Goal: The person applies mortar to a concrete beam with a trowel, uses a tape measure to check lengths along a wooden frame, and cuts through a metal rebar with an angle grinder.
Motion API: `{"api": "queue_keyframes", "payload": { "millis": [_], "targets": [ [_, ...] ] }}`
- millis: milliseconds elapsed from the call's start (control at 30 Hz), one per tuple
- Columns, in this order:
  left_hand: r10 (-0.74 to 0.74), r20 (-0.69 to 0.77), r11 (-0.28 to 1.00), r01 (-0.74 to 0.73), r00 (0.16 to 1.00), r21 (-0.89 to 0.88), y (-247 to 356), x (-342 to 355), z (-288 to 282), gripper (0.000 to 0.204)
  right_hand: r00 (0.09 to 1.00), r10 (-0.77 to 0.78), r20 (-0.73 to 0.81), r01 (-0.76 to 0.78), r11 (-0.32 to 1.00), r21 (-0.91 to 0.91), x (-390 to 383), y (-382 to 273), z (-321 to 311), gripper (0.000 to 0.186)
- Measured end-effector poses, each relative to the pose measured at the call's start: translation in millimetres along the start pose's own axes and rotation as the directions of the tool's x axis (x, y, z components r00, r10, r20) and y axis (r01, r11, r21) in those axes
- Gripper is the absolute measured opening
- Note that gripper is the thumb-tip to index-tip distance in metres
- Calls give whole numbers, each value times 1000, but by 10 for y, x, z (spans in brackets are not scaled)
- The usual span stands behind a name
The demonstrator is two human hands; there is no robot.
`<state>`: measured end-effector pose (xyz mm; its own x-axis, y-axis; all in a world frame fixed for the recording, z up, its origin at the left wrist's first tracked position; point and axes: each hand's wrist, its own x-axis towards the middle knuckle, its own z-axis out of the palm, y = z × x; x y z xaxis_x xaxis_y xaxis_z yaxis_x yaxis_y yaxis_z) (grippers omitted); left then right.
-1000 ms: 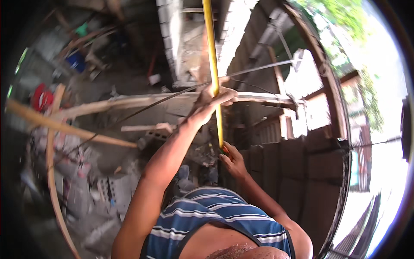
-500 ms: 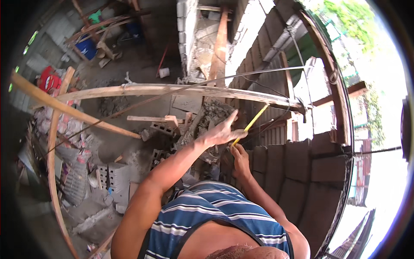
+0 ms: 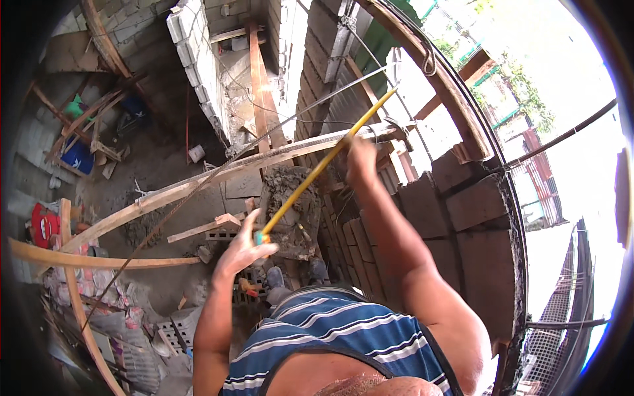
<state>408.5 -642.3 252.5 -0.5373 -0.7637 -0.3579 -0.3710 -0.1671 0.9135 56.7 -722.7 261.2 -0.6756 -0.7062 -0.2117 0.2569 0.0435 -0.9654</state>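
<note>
My left hand (image 3: pixel 247 247) holds a small teal tape measure case (image 3: pixel 263 237), its fingers partly spread around it. A yellow tape blade (image 3: pixel 304 188) runs from the case diagonally up to the right, past a long wooden beam (image 3: pixel 178 189). My right hand (image 3: pixel 361 160), slightly blurred, is closed on the blade just below the beam's right part. A dark hammer-like tool (image 3: pixel 403 136) sits at that end of the beam. Under the blade lies a trough or board heaped with grey mortar (image 3: pixel 290 198).
Crossed wood strips (image 3: pixel 125 263) and thin rods span the left. Below are hollow blocks (image 3: pixel 185 330), sacks (image 3: pixel 132 313), a red bag (image 3: pixel 41 223) and blue bucket (image 3: pixel 76 157). A block wall (image 3: pixel 472 277) stands right; a narrow passage with planks (image 3: pixel 257 86) lies ahead.
My left hand has moved down-left and now holds the tape case; my right hand has reached up-right along the blade. The tape now slants longer, and the view has shifted.
</note>
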Motion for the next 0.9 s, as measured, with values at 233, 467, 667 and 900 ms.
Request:
{"api": "queue_keyframes", "payload": {
  "millis": [233, 467, 667, 900],
  "targets": [
    [225, -105, 933, -183, 969, 309, 172, -170, -616, 64, 970, -140, -200, 111, 982, -150, 1604, -539, 89, 24],
    [175, -209, 922, -85, 962, 379, 834, 381, -644, 66, 997, -12, -71, 3, 993, -116, 1313, -333, 582, 18],
    [166, -206, 940, -92, 964, 330, 748, 471, -705, 68, 1000, 23, -11, -25, 976, -215, 1374, -274, 603, 15],
    [61, -163, 961, -14, 985, 278, 869, 381, -777, 69, 999, 39, 16, -36, 990, -136, 1375, -180, 628, 15]
  ]
}}
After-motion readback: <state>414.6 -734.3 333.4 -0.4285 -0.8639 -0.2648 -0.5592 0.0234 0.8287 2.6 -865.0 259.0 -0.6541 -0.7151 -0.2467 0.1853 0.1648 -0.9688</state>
